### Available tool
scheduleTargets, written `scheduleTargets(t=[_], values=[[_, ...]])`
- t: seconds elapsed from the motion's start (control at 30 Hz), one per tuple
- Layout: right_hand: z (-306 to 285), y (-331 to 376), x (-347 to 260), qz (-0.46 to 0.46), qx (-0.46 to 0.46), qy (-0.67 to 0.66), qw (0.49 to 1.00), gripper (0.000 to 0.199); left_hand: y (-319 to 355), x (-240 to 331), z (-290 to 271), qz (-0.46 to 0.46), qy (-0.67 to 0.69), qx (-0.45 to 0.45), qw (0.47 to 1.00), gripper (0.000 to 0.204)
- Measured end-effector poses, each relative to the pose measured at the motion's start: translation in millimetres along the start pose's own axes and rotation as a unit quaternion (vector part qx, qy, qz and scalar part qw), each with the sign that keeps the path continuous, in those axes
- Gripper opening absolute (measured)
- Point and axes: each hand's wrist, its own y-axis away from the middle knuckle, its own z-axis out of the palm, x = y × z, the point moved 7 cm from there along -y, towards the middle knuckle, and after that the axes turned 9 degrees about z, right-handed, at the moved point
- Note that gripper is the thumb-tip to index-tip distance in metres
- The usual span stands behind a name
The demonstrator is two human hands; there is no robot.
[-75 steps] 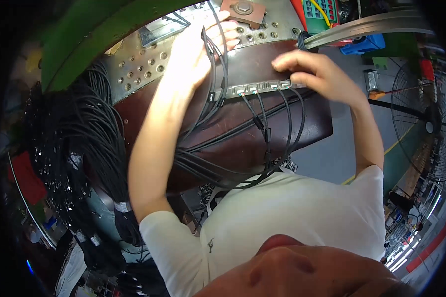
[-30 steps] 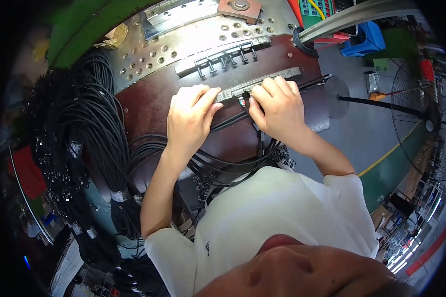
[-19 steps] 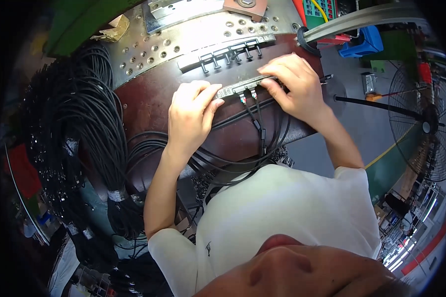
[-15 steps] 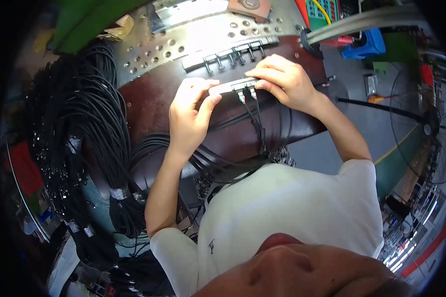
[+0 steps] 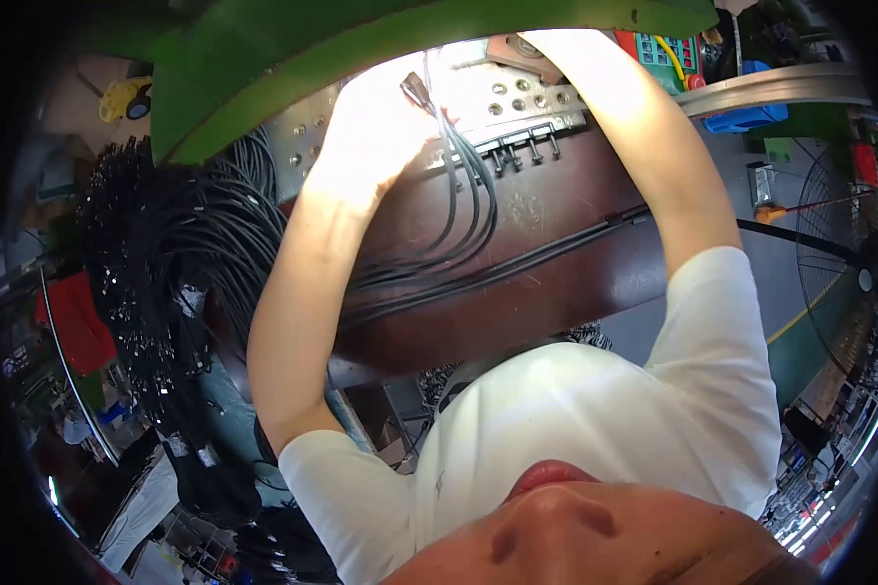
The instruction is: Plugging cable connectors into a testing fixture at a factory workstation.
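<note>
My left hand (image 5: 380, 136) is raised over the perforated metal plate (image 5: 517, 97) and is closed on a bunch of black cables (image 5: 458, 195); one cable's plug end (image 5: 418, 91) sticks up above my fingers. The cables hang down in a loop and run across the dark brown table (image 5: 517, 283). My right arm (image 5: 644, 136) reaches up past the plate, and its hand is hidden behind the green cover (image 5: 410, 39) at the top. A row of black connectors (image 5: 517, 151) sits along the plate's lower edge.
A large heap of black cables (image 5: 166, 292) hangs at the left of the table. A blue bin (image 5: 751, 117) and a grey rail (image 5: 800, 88) lie at the top right. A floor fan (image 5: 858, 283) stands at the right on the grey floor.
Both hands have lifted from the connector row at the table toward the top of the plate. My left hand has pulled several cables up with it. The view has tilted.
</note>
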Motion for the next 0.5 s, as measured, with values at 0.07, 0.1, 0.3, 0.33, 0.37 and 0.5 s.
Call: scheduleTargets(t=[0.07, 0.1, 0.3, 0.33, 0.37, 0.5], values=[[1, 2, -11, 0.011, -0.022, 0.021, 0.999, 0.023, 4, -3, 6, -0.126, 0.152, 0.064, 0.978, 0.018], [4, 0, -6, 0.016, -0.033, 0.032, 0.999, 0.023, 2, -14, 1, -0.005, 0.048, 0.059, 0.997, 0.028], [6, 31, -36, 0.049, -0.108, 0.096, 0.988, 0.024, 6, 22, -51, 0.181, -0.528, 0.097, 0.824, 0.021], [11, 31, -39, 0.054, -0.121, 0.101, 0.986, 0.024, 4, 29, -42, 0.276, -0.605, 0.058, 0.745, 0.019], [15, 30, -30, 0.060, -0.135, 0.111, 0.983, 0.025, -4, 18, -48, 0.274, -0.603, 0.057, 0.747, 0.019], [32, 32, -26, 0.085, -0.180, 0.157, 0.967, 0.025, -7, -7, -54, 0.386, -0.556, 0.072, 0.732, 0.019]])
